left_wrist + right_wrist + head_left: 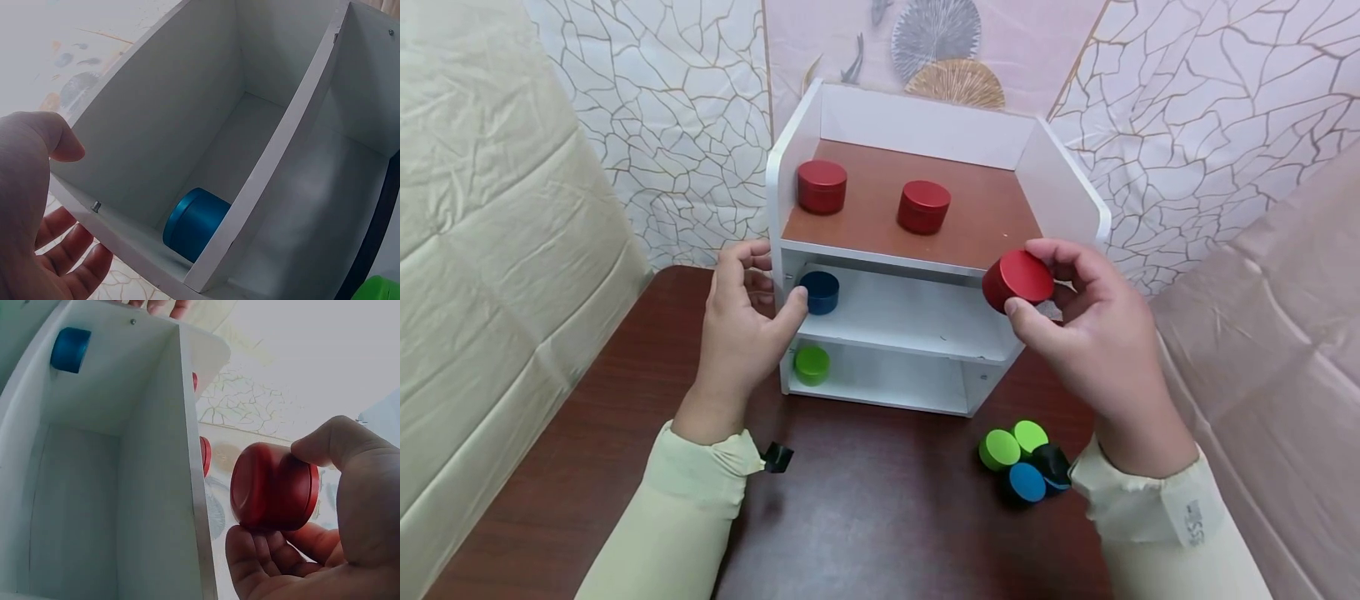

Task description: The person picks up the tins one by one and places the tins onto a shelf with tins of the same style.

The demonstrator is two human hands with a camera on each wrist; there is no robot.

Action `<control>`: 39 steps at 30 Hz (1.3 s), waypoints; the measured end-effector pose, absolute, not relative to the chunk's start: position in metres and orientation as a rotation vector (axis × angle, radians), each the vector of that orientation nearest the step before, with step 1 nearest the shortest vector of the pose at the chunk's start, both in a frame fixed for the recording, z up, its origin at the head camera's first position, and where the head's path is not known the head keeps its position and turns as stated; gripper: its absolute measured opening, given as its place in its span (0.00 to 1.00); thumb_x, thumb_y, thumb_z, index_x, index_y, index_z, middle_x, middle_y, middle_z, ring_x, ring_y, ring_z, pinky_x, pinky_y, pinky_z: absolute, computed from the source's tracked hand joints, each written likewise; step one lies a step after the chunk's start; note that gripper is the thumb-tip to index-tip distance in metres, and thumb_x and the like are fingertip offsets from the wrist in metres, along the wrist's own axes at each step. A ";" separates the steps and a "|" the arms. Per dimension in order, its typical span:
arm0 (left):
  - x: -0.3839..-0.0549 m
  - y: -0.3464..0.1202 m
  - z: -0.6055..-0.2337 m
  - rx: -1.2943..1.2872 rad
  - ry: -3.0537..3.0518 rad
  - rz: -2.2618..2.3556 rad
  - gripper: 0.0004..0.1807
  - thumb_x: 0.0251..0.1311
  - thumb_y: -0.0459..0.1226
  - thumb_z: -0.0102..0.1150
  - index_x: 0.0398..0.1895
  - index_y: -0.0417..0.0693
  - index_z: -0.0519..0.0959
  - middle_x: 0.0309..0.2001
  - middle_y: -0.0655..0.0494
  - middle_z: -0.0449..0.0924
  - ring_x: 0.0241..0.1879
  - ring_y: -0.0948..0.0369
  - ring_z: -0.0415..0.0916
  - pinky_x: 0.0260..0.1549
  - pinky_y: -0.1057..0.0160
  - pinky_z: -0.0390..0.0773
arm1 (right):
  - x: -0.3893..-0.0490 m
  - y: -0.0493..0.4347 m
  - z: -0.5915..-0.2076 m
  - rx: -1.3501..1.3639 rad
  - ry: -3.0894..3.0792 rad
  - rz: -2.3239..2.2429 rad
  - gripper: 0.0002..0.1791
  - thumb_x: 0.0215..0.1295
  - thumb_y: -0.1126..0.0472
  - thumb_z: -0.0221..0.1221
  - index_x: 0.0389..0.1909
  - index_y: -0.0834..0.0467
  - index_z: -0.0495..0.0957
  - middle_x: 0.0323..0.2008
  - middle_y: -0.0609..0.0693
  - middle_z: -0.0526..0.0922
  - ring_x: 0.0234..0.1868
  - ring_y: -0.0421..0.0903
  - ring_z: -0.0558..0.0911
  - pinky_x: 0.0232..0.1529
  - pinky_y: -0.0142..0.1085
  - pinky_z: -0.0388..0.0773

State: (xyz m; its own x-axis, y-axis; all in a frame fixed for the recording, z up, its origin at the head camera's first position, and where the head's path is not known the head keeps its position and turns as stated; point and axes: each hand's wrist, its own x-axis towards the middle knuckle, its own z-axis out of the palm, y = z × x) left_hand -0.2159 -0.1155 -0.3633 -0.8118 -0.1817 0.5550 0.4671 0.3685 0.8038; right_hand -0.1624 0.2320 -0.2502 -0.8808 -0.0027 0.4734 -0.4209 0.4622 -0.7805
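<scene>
Red tin (1018,282) | pinched in your right hand (1097,333) near the top shelf (981,208) front | your left hand (739,329) loose at the side wall (773,196) | likely placing; next probably wants levelling, then set-down

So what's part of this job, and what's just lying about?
Likely in the job:
red tin in the right hand
white shelf unit
two red tins on top of it
blue tin and green tin below those
loose green and blue tins on the table

Just around:
patterned backdrop
cream cloth at left
</scene>
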 end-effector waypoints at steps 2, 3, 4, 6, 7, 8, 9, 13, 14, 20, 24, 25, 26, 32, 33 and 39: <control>-0.216 -0.116 -0.363 -0.246 -2.062 -1.474 0.34 0.70 0.42 0.72 0.75 0.55 0.70 0.61 0.50 0.77 0.50 0.59 0.75 0.51 0.63 0.80 | -0.165 0.228 -0.246 0.346 -2.293 1.404 0.32 0.64 0.68 0.75 0.71 0.55 0.82 0.63 0.47 0.84 0.60 0.49 0.84 0.51 0.25 0.88; -0.216 -0.116 -0.363 -0.248 -2.062 -1.474 0.34 0.70 0.42 0.72 0.75 0.55 0.70 0.61 0.50 0.77 0.51 0.59 0.75 0.51 0.63 0.80 | -0.167 0.225 -0.245 0.338 -2.285 1.401 0.32 0.64 0.68 0.76 0.70 0.55 0.82 0.63 0.47 0.84 0.60 0.49 0.84 0.52 0.24 0.87; -0.216 -0.116 -0.363 -0.248 -2.064 -1.474 0.34 0.70 0.42 0.72 0.75 0.55 0.70 0.61 0.50 0.77 0.51 0.59 0.75 0.51 0.62 0.80 | -0.168 0.223 -0.243 0.329 -2.280 1.394 0.32 0.65 0.67 0.75 0.70 0.55 0.83 0.63 0.47 0.84 0.61 0.48 0.83 0.53 0.24 0.86; -0.216 -0.115 -0.362 -0.249 -2.065 -1.476 0.34 0.70 0.42 0.72 0.76 0.55 0.70 0.61 0.50 0.77 0.51 0.59 0.75 0.51 0.61 0.80 | -0.171 0.219 -0.239 0.299 -2.288 1.355 0.31 0.65 0.65 0.75 0.70 0.54 0.83 0.64 0.46 0.84 0.61 0.47 0.83 0.55 0.22 0.85; -0.216 -0.115 -0.362 -0.250 -2.065 -1.478 0.34 0.70 0.42 0.72 0.76 0.54 0.70 0.62 0.50 0.77 0.51 0.59 0.75 0.51 0.61 0.80 | -0.172 0.217 -0.237 0.278 -2.301 1.326 0.31 0.66 0.63 0.76 0.71 0.53 0.83 0.64 0.46 0.84 0.61 0.46 0.83 0.55 0.22 0.85; -0.215 -0.115 -0.362 -0.250 -2.066 -1.480 0.34 0.70 0.42 0.72 0.76 0.55 0.70 0.62 0.50 0.77 0.51 0.59 0.75 0.52 0.60 0.81 | -0.174 0.215 -0.235 0.263 -2.312 1.302 0.31 0.66 0.61 0.76 0.71 0.52 0.83 0.64 0.46 0.84 0.61 0.45 0.83 0.55 0.21 0.84; -0.215 -0.115 -0.362 -0.251 -2.066 -1.480 0.34 0.70 0.42 0.72 0.76 0.55 0.70 0.62 0.50 0.77 0.51 0.59 0.75 0.52 0.60 0.81 | -0.176 0.214 -0.233 0.242 -2.329 1.270 0.31 0.66 0.59 0.76 0.71 0.51 0.83 0.64 0.46 0.84 0.60 0.43 0.84 0.55 0.21 0.84; -0.215 -0.115 -0.362 -0.249 -2.068 -1.478 0.34 0.70 0.42 0.72 0.76 0.55 0.70 0.62 0.50 0.77 0.51 0.59 0.75 0.52 0.59 0.81 | -0.184 0.208 -0.226 0.172 -2.407 1.148 0.33 0.67 0.52 0.76 0.73 0.48 0.83 0.65 0.46 0.85 0.56 0.41 0.86 0.53 0.20 0.84; -0.215 -0.115 -0.362 -0.248 -2.068 -1.478 0.34 0.70 0.42 0.72 0.76 0.55 0.70 0.62 0.50 0.77 0.51 0.59 0.75 0.52 0.59 0.81 | -0.187 0.207 -0.224 0.160 -2.423 1.124 0.33 0.68 0.51 0.75 0.73 0.47 0.82 0.65 0.46 0.85 0.56 0.42 0.86 0.52 0.20 0.84; -0.215 -0.114 -0.362 -0.246 -2.070 -1.482 0.34 0.71 0.43 0.72 0.75 0.56 0.70 0.62 0.51 0.77 0.51 0.59 0.75 0.52 0.59 0.81 | -0.205 0.204 -0.212 0.066 -2.527 1.020 0.34 0.69 0.45 0.70 0.75 0.47 0.81 0.66 0.49 0.86 0.59 0.47 0.85 0.58 0.32 0.85; -0.215 -0.114 -0.363 -0.245 -2.073 -1.485 0.33 0.70 0.43 0.72 0.75 0.56 0.70 0.62 0.51 0.77 0.51 0.59 0.75 0.51 0.61 0.80 | -0.216 0.202 -0.203 0.025 -2.604 0.988 0.34 0.71 0.45 0.68 0.76 0.48 0.80 0.66 0.51 0.85 0.63 0.50 0.83 0.61 0.43 0.86; -0.215 -0.114 -0.363 -0.245 -2.073 -1.484 0.33 0.71 0.43 0.72 0.75 0.56 0.70 0.62 0.51 0.77 0.51 0.59 0.75 0.51 0.61 0.80 | -0.219 0.202 -0.199 0.018 -2.626 0.978 0.33 0.71 0.45 0.67 0.76 0.48 0.79 0.67 0.51 0.85 0.64 0.50 0.82 0.61 0.45 0.86; -0.215 -0.114 -0.363 -0.245 -2.073 -1.481 0.33 0.71 0.43 0.72 0.75 0.55 0.70 0.62 0.51 0.77 0.51 0.59 0.75 0.51 0.62 0.80 | -0.222 0.201 -0.195 0.008 -2.651 0.969 0.33 0.71 0.45 0.66 0.76 0.48 0.79 0.67 0.52 0.84 0.64 0.51 0.81 0.61 0.46 0.86; -0.216 -0.116 -0.363 -0.241 -2.070 -1.461 0.33 0.71 0.43 0.72 0.75 0.55 0.70 0.61 0.50 0.77 0.51 0.59 0.75 0.51 0.61 0.81 | -0.236 0.193 -0.170 -0.026 -2.813 0.848 0.36 0.72 0.44 0.62 0.79 0.52 0.74 0.71 0.55 0.80 0.67 0.56 0.78 0.62 0.50 0.85; -0.217 -0.116 -0.363 -0.241 -2.070 -1.462 0.33 0.71 0.43 0.72 0.75 0.55 0.70 0.61 0.50 0.77 0.51 0.59 0.75 0.51 0.61 0.81 | -0.238 0.192 -0.166 -0.028 -2.840 0.810 0.37 0.72 0.44 0.62 0.79 0.53 0.74 0.71 0.55 0.80 0.67 0.56 0.77 0.62 0.50 0.84; -0.217 -0.115 -0.363 -0.237 -2.074 -1.468 0.33 0.71 0.43 0.72 0.75 0.56 0.70 0.61 0.50 0.77 0.51 0.60 0.75 0.52 0.60 0.81 | -0.252 0.189 -0.145 -0.007 -2.990 0.593 0.36 0.71 0.43 0.61 0.74 0.58 0.74 0.64 0.58 0.82 0.62 0.58 0.78 0.55 0.48 0.80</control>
State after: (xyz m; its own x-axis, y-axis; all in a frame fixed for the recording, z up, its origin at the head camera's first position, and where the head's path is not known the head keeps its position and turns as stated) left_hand -0.2170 -0.1155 -0.3628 -0.8152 -0.1816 0.5500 0.4584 0.3782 0.8043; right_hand -0.2519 0.1895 -0.1452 -0.9957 0.0225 0.0902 -0.0136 0.9245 -0.3809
